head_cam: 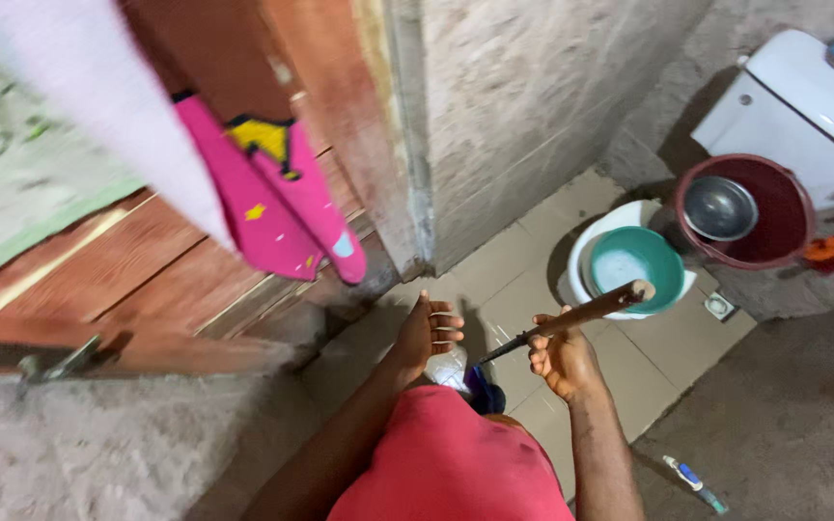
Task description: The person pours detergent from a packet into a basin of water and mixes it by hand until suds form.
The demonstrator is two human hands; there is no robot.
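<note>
Head view, right hand: your right hand (564, 359) is closing around the wooden handle (586, 313) of a long tool, gripping it near the lower end so the free end is angling up toward the toilet bowl (583, 253).
Head view, tool: its dark metal shaft (506, 346) is running down from your grip toward the floor beside your leg; what it is ending in is hidden.
Head view, left hand: your left hand (427, 333) is spreading its fingers open and pressing down on a whitish bottle-like thing (449, 369), seemingly steadying it (only part of it is showing).
Head view, surroundings: a teal basin (637, 264) is sitting in the toilet bowl, and a maroon bucket (779, 217) with a metal bowl (719, 207) inside is standing just beside it, near the white cistern (793, 111).
Head view, floor: a toothbrush (695, 483) is lying on the grey floor, well apart from both hands.
Head view, door: pink cloth (291, 207) is hanging over the wooden door (176, 260), kept off the floor.
</note>
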